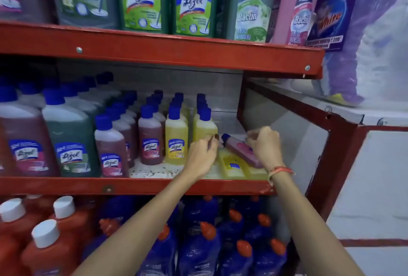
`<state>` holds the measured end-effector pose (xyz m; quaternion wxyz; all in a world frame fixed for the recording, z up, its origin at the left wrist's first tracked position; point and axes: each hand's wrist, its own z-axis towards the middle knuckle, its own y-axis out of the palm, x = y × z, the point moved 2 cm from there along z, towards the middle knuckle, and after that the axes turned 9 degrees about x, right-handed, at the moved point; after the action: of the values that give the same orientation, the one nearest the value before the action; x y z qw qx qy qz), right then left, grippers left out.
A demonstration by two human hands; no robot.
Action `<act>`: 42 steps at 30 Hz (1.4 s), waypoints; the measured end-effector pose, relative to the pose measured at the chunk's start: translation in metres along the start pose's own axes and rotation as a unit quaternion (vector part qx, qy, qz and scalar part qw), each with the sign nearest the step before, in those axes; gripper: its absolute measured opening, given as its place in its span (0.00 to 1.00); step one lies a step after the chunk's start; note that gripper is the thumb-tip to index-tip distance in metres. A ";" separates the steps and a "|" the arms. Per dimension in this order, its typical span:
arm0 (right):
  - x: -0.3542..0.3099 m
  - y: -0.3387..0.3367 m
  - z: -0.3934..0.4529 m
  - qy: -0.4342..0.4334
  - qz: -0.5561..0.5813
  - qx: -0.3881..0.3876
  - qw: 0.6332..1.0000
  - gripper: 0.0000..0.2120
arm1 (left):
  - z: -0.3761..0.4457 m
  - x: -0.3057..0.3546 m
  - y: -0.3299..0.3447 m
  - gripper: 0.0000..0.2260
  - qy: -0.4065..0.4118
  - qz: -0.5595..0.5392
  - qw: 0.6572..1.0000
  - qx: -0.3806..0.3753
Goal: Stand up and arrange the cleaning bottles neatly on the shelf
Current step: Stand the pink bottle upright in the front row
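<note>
On the middle red shelf stand rows of blue-capped Lizol bottles. The front upright yellow bottle has another yellow one to its right. At the shelf's right end a pink bottle lies on its side, cap to the left, across two flat yellow bottles. My left hand has curled fingers, its tips beside the pink bottle's cap and the upright yellow bottle. My right hand is blurred and curled over the pink bottle's base; any grip there is hidden.
Larger pink and green Lizol bottles fill the shelf's left. Big green and pink bottles stand on the top shelf. Orange and blue bottles crowd the lower shelf. A red frame post and white wall are to the right.
</note>
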<state>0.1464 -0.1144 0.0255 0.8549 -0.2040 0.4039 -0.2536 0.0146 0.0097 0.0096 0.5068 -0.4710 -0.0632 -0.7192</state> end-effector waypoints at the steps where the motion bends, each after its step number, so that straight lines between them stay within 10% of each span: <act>1: 0.007 0.004 0.004 0.023 -0.017 -0.036 0.999 0.11 | -0.001 -0.004 0.010 0.16 -0.033 -0.009 0.999 -0.032; 10: 0.024 0.008 0.028 0.045 -0.146 -0.215 0.965 0.35 | 0.017 -0.019 0.064 0.21 -0.197 -0.088 0.972 -0.091; 16: 0.020 0.005 0.023 0.070 -0.125 -0.210 0.967 0.30 | 0.026 -0.027 0.078 0.20 -0.273 -0.184 0.941 -0.076; 25: 0.005 -0.021 -0.014 0.168 0.113 -0.132 0.970 0.28 | 0.011 -0.005 0.045 0.11 -0.258 -0.327 0.906 -0.070; 31: -0.028 -0.012 -0.048 0.194 0.426 -0.187 0.864 0.20 | -0.007 -0.017 0.002 0.11 -0.232 -0.354 0.901 -0.093; 42: -0.092 0.053 -0.097 0.132 0.418 -0.195 0.877 0.29 | -0.013 -0.057 -0.086 0.14 -0.226 -0.338 0.913 -0.035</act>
<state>0.0334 -0.0318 -0.0071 0.7629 -0.1432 0.6021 0.1870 -0.0593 0.0814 -0.0062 0.1886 -0.5891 -0.3060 -0.7237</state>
